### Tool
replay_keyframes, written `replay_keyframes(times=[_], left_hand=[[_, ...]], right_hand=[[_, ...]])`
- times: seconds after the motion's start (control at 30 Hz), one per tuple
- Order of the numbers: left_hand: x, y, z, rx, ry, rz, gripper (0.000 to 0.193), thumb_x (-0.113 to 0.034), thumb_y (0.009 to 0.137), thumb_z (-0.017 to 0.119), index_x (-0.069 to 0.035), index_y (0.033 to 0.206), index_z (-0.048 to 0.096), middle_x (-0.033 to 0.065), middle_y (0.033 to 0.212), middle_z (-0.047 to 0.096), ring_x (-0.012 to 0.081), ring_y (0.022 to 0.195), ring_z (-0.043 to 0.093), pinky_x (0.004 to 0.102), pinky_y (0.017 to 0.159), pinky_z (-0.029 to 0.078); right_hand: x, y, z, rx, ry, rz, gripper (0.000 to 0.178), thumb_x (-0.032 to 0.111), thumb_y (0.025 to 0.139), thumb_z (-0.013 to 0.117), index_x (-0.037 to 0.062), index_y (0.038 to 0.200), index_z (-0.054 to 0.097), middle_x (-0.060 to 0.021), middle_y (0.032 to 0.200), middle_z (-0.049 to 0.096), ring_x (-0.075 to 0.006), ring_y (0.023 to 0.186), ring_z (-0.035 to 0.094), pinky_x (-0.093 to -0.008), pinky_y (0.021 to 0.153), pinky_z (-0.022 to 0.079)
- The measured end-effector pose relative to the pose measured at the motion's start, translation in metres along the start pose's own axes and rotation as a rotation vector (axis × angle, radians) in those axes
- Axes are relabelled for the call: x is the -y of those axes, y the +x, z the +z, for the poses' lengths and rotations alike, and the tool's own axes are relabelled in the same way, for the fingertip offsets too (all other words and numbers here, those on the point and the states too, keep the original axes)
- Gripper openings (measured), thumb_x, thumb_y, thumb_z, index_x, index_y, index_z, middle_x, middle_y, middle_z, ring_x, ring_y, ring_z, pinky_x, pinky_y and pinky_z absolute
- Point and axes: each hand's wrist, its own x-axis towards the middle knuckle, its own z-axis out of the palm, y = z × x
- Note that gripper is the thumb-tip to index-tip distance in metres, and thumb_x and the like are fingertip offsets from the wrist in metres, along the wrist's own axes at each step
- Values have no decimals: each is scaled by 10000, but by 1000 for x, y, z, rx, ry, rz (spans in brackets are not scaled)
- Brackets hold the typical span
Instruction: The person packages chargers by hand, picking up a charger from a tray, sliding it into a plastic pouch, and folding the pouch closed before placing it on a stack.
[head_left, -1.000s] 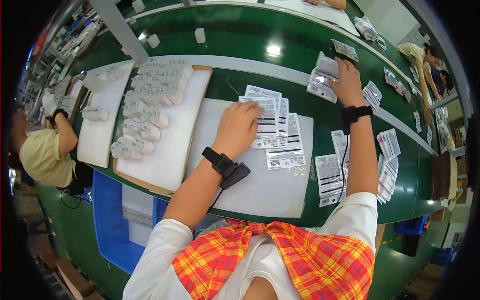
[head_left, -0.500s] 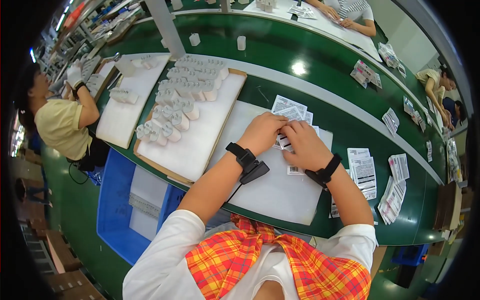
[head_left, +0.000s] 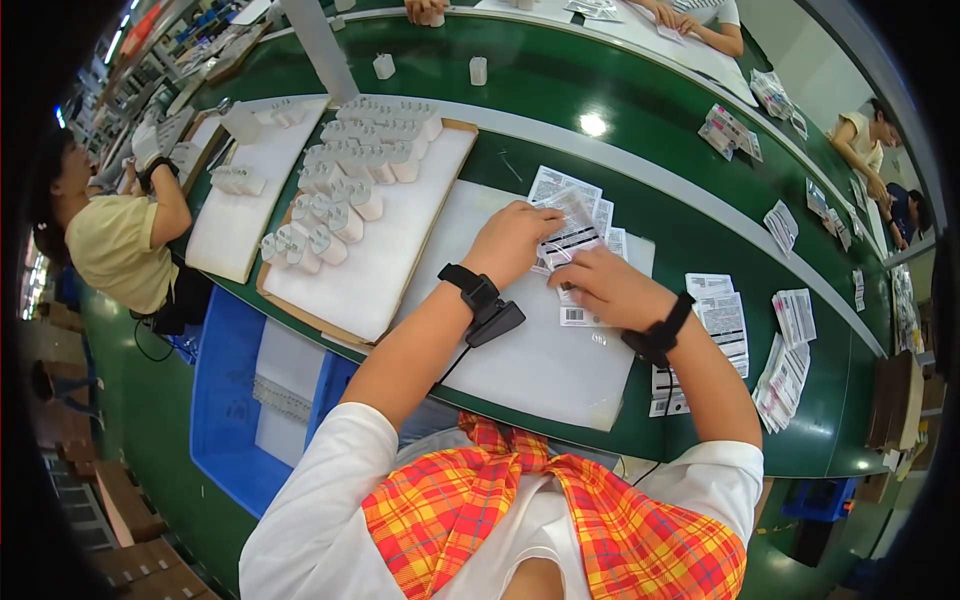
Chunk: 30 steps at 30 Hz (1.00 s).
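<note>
My left hand (head_left: 513, 241) pinches the upper left side of a printed plastic packet (head_left: 574, 228), which looks clear and glossy with dark print. At the packet's lower edge, my right hand (head_left: 612, 288) has its fingers curled in with thumb and fingertips together. More printed packets (head_left: 553, 184) lie fanned beneath and behind it on a white board (head_left: 545, 370). One packet with a barcode (head_left: 578, 316) pokes out below my right hand. Both wrists wear black straps.
White plug adapters (head_left: 345, 222) stand in rows on a tray (head_left: 345, 300) at left. Packet piles (head_left: 722, 325) lie right of the board. A blue bin (head_left: 225, 420) sits lower left. Beyond runs a green conveyor (head_left: 530, 75); a co-worker (head_left: 125, 235) works at far left.
My hands have moved apart a little, baring more of the packet between them; the right hand has shifted down and right. A hand has appeared at the conveyor's far edge.
</note>
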Motion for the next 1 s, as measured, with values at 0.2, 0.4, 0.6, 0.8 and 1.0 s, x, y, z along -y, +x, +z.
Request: replay_keyframes(times=[0.2, 0.4, 0.6, 0.8, 1.0], left_hand=[[-28, -7, -1, -22, 242, 13, 482, -209, 803, 650, -102, 1272, 613, 102, 1387, 543, 293, 1216, 510, 482, 1028, 398], [-54, 13, -14, 127, 250, -63, 530, -267, 751, 703, -36, 1215, 595, 165, 1305, 530, 341, 1188, 493, 483, 1003, 384], [-38, 24, 14, -122, 64, -65, 373, -143, 715, 650, -19, 1062, 592, 174, 1055, 552, 357, 975, 519, 450, 838, 449], [-45, 13, 38, -294, -632, -264, 367, -144, 770, 618, -48, 1124, 612, 165, 1057, 559, 332, 1060, 520, 456, 954, 406], [-34, 7, 37, -340, -168, -17, 357, -156, 831, 574, -42, 1168, 606, 164, 1182, 551, 333, 1133, 510, 450, 1023, 369]], right_hand=[[24, -58, 33, -213, -226, -95, 515, 295, 812, 680, 85, 1273, 589, -135, 1282, 583, -338, 1258, 478, -424, 1063, 373], [30, -14, -84, 405, 196, 240, 479, 378, 861, 668, 49, 1207, 636, -151, 1080, 677, -317, 1013, 637, -382, 925, 487], [-81, 192, -147, -225, 138, 161, 451, 283, 850, 695, 55, 1232, 620, -107, 1070, 680, -193, 965, 639, -318, 827, 494], [-222, 350, -90, -778, 496, 616, 755, 240, 852, 709, 141, 1497, 328, -129, 1301, 576, -285, 1114, 612, -355, 925, 488], [-181, 335, -92, -630, 985, 275, 692, 271, 877, 706, 126, 1429, 315, -149, 1202, 586, -304, 1016, 647, -376, 861, 529]])
